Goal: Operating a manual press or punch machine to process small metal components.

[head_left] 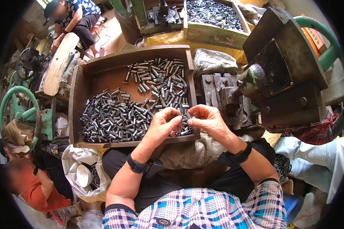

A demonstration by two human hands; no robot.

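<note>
My left hand [164,123] and my right hand [210,120] are close together over the near right corner of a wooden tray [107,65]. Between the thumb and fingers of my right hand is a short metal tube [186,116], small and partly covered. My left hand is curled with thumb against fingers, and whatever it may hold is hidden. Many loose metal tubes [118,116], grey and shiny, lie heaped in the tray below and left of my hands.
Right of the tray stands a heavy machine press [271,72] with a metal fixture [227,97] and a green handwheel [330,49]. Another tray [214,32] of tubes is behind. A white sack [70,160] holds a bowl [84,175]. Two people sit at the left.
</note>
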